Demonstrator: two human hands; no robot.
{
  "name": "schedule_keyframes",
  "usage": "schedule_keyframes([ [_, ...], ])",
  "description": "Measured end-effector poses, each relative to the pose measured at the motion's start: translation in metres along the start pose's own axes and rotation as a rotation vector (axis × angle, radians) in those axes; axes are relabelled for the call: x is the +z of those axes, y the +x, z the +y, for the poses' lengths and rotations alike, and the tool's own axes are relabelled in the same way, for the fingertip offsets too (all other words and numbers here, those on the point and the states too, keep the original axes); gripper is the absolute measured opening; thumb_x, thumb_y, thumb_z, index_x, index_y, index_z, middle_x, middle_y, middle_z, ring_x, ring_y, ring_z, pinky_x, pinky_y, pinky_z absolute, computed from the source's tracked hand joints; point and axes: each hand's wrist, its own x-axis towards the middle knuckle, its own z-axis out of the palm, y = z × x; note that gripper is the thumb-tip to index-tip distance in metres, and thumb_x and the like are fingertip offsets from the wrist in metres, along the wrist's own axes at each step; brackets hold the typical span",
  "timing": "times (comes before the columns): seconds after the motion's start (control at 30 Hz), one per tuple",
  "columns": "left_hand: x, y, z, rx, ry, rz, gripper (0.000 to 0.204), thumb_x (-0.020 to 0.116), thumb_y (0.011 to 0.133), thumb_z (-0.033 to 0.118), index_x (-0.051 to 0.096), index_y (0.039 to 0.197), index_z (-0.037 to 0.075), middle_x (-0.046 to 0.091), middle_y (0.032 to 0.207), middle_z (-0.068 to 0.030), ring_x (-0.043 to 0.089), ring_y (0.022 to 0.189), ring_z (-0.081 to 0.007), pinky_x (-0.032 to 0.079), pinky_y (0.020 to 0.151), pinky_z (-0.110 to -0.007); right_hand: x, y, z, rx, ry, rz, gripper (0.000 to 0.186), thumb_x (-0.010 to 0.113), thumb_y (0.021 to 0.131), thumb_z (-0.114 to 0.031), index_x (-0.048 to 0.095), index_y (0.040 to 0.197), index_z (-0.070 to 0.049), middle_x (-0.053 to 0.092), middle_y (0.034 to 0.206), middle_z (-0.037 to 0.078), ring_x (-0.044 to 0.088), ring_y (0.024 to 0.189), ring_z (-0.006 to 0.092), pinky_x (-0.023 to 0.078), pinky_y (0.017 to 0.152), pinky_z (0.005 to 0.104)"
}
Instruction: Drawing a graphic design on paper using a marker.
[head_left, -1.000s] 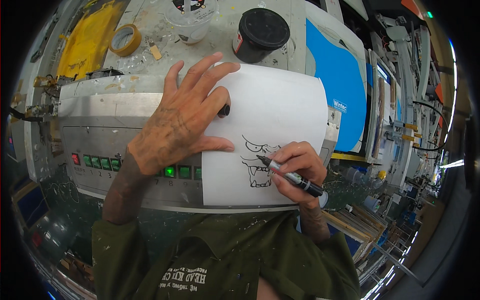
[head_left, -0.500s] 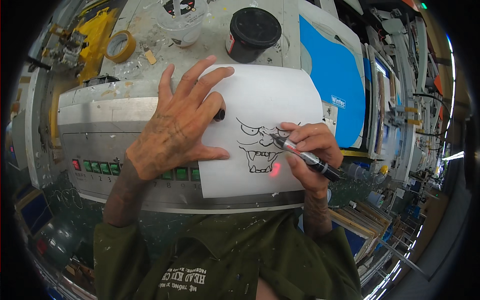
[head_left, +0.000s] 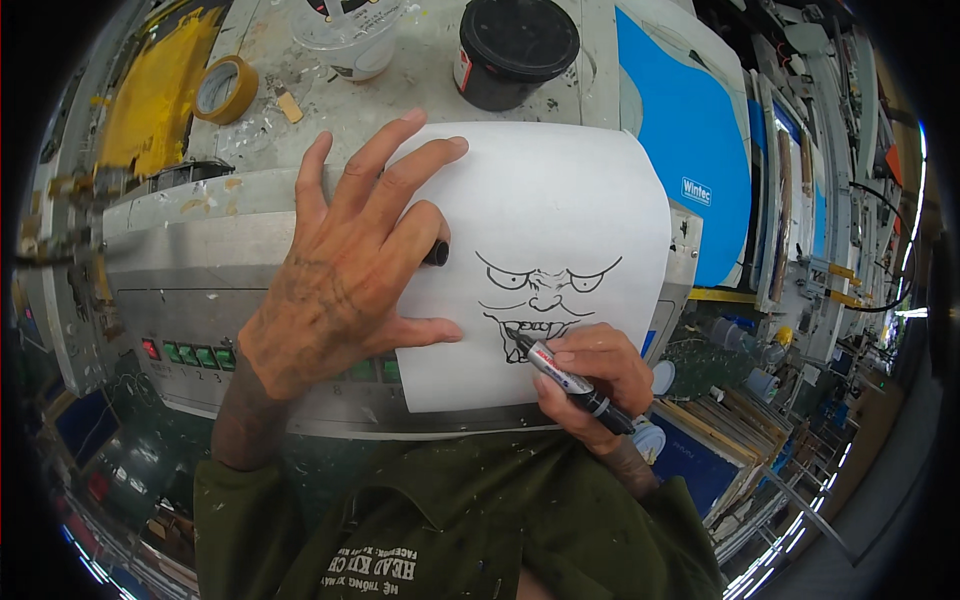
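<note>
A white sheet of paper [head_left: 540, 200] bears a line drawing of a scowling face [head_left: 545, 290] with fangs. My right hand [head_left: 590, 385] grips a black and silver marker [head_left: 570, 380], its tip on the drawn mouth. My left hand [head_left: 350, 270] rests across the sheet's left edge, thumb and outer fingers spread, with a dark marker cap [head_left: 436, 252] held in the bent index finger. Above the sheet stand a black lidded tub [head_left: 515, 55] and a clear plastic cup [head_left: 350, 50].
The paper lies on a grey machine with a panel [head_left: 250, 300] of green switches. A yellow tape roll [head_left: 225, 90] and small wooden piece [head_left: 290, 107] lie at back left. A blue board [head_left: 700, 150] stands right, a yellow-smeared surface [head_left: 150, 110] left, stacked frames [head_left: 730, 440] lower right.
My right hand and marker have moved down and left from around the eyes to the mouth, uncovering the drawn eyes and nose. My left hand stays on the sheet.
</note>
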Motion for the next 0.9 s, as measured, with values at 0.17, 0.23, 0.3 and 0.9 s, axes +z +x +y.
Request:
schedule_keyframes([
  [0.17,-0.0020,0.0034,0.0014,-0.023,-0.010,-0.040,0.071,0.103,0.061,0.050,0.055,0.098,0.013,0.047,0.173,-0.0128,0.030,0.168,-0.0439,0.019,0.129,-0.081,-0.0013,-0.0019,-0.0029,0.035,-0.045,-0.050,0.049,0.091,0.085,0.008,0.066,0.125,-0.005,0.077,0.116,0.017,0.079,0.098,0.0296,0.065,0.081,0.0403],
  [0.23,-0.0039,0.0040,0.0014,-0.022,-0.012,-0.047,0.071,0.101,0.064,0.055,0.055,0.098,0.014,0.048,0.172,-0.0131,0.030,0.168,-0.0444,0.019,0.129,-0.082,-0.0021,-0.0023,-0.0037,0.046,-0.028,-0.060,0.051,0.093,0.085,0.007,0.067,0.126,-0.006,0.077,0.119,0.016,0.079,0.099,0.0299,0.065,0.082,0.0400],
  [0.3,-0.0050,0.0036,0.0010,-0.022,-0.010,-0.056,0.071,0.099,0.066,0.059,0.055,0.097,0.014,0.049,0.172,-0.0133,0.031,0.168,-0.0449,0.018,0.128,-0.083,-0.0020,-0.0023,-0.0034,0.042,-0.034,-0.063,0.052,0.094,0.084,0.006,0.067,0.126,-0.006,0.077,0.118,0.016,0.079,0.099,0.0298,0.065,0.081,0.0399],
  [0.9,-0.0072,0.0050,-0.0015,-0.004,0.037,-0.105,0.070,0.090,0.074,0.071,0.057,0.097,0.014,0.048,0.172,-0.0156,0.032,0.166,-0.0478,0.017,0.128,-0.082,0.0001,-0.0013,-0.0021,0.028,-0.081,-0.057,0.055,0.098,0.082,0.002,0.068,0.126,-0.009,0.078,0.116,0.015,0.080,0.097,0.0298,0.066,0.080,0.0398],
])
